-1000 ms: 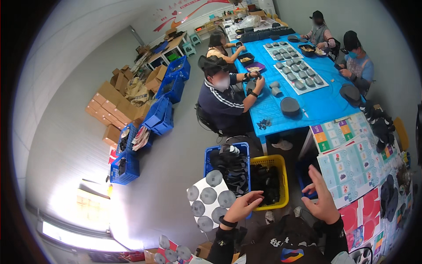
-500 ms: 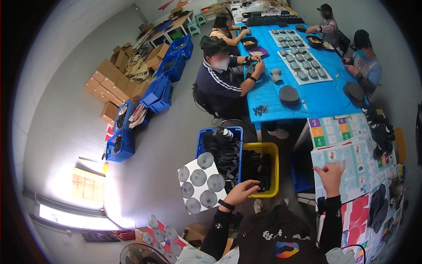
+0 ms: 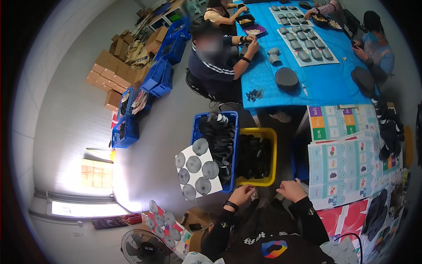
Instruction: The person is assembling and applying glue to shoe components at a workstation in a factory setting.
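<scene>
Both my hands are low in front of my body, just past the near edge of the yellow basket [image 3: 273, 163]. My left hand [image 3: 241, 195], with a dark band at the wrist, has its fingers drawn together and points right. Facing it across a small gap, my right hand [image 3: 292, 191] is curled, thumb side inward. Anything inside either hand is hidden or too small to see. Dark pieces [image 3: 254, 154] fill the yellow basket. Left of it, a blue crate [image 3: 234, 145] holds a heap of black curved pieces, and a white sheet with grey round pieces [image 3: 193, 164] lies over its near left corner.
A blue-covered table [image 3: 263, 86] with grey moulded pieces on white boards [image 3: 332, 55] stands ahead, with several people seated round it. Printed sheets [image 3: 336, 169] cover a surface at right. Blue crates [image 3: 125, 132] and cardboard boxes [image 3: 105, 66] line the left. A fan [image 3: 145, 247] stands near left.
My right hand has moved left and down from over the printed sheets to near my left hand. Fingers of both hands have drawn in. The view has tilted down.
</scene>
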Available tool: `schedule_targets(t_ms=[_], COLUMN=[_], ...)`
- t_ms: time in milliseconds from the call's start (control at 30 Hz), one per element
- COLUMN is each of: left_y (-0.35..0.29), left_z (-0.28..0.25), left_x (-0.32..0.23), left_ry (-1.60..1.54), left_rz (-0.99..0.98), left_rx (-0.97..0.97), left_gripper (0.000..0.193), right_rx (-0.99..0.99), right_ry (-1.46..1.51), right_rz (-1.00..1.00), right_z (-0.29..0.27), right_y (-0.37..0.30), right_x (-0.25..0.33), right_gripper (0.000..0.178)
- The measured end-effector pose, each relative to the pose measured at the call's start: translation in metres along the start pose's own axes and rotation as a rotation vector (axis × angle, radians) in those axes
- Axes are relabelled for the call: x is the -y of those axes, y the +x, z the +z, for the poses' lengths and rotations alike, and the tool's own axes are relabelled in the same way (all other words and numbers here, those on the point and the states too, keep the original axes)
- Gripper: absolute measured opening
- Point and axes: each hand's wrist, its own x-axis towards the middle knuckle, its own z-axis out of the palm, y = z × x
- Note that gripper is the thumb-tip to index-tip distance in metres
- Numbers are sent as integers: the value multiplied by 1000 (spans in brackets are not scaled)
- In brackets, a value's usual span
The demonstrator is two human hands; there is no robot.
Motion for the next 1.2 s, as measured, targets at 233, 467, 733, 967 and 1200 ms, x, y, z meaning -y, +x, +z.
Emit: schedule_targets(t_ms=[233,467,733,967,1200], left_y=[3,10,67,70,42], left_z=[-22,-53,-77,-75,-129], left_x=[-26,-6,76,151,169], left_ry=[-59,-59,-899,-1280,-1418], left_rz=[80,212,89,-258,-242], left_rx=[-44,82,240,234,42], left_gripper=[39,39,28,32,30], right_rx=[41,-65,-175,62,-417], right_ry=[-159,-122,-136,-96,-67], right_rz=[224,226,204,156,141], right_z=[-48,-24,1,-25,-97], right_y=[14,-5,14,2,-24], right_x=[37,40,94,100,133], right_gripper=[30,30,28,23,22])
